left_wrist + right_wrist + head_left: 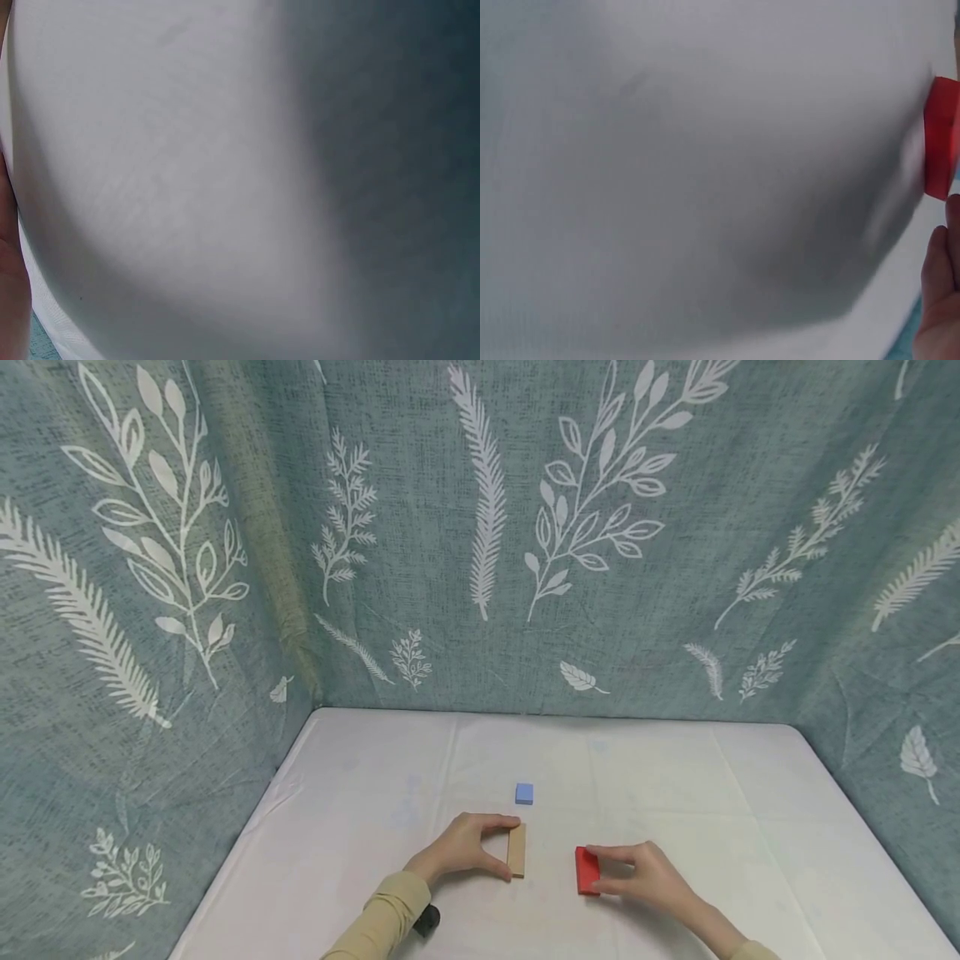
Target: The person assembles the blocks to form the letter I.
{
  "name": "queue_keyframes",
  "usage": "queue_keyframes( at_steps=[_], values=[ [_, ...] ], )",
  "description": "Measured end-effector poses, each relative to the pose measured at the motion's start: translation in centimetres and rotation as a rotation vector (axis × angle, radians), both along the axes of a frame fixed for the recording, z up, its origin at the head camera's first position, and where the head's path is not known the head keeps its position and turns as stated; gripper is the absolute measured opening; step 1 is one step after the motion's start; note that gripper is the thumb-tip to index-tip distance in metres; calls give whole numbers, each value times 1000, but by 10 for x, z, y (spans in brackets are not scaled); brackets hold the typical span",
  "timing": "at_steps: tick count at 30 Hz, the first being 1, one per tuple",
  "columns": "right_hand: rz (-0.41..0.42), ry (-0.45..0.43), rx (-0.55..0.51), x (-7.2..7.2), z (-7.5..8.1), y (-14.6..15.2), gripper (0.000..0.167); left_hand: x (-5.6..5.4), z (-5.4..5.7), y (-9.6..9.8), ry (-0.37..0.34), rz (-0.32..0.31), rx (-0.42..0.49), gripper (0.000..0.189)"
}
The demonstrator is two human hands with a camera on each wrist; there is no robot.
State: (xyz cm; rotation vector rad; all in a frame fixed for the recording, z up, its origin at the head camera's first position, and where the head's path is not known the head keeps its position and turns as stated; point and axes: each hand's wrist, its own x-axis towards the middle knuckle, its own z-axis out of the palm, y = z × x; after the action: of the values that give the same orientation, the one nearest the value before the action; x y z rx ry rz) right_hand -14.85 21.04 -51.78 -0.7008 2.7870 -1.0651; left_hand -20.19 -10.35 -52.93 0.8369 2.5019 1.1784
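My left hand (468,846) spans a narrow light-wood block (517,850) in the head view, thumb at its near end and a finger at its far end. Across from it, my right hand (647,878) holds a red rectangular block (587,871) between finger and thumb, reaching it from the right. At the right edge of the right wrist view, part of the red block (940,139) shows, with fingertips (953,210) close under its lower end. Only a strip of my left hand (11,277) enters the left wrist view; the wooden block is out of sight there.
A small blue block (524,793) lies beyond the two hands. Beside the left sleeve is a black object (427,921), partly hidden. White cloth covers the table (360,777), and teal leaf-patterned curtains (420,568) surround its back and sides.
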Motion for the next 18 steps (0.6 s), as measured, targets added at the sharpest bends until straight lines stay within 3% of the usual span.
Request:
queue_keyframes(
  at_steps=[8,14,18],
  values=[
    [-17,-25,-13,4,-6,-5,49,2,1,0,-29,5,-5,74],
    [-23,52,-13,5,-7,-5,44,1,2,1,-22,12,-20,74],
    [-34,50,10,6,-7,-4,44,1,2,1,-26,13,-12,74]
  ],
)
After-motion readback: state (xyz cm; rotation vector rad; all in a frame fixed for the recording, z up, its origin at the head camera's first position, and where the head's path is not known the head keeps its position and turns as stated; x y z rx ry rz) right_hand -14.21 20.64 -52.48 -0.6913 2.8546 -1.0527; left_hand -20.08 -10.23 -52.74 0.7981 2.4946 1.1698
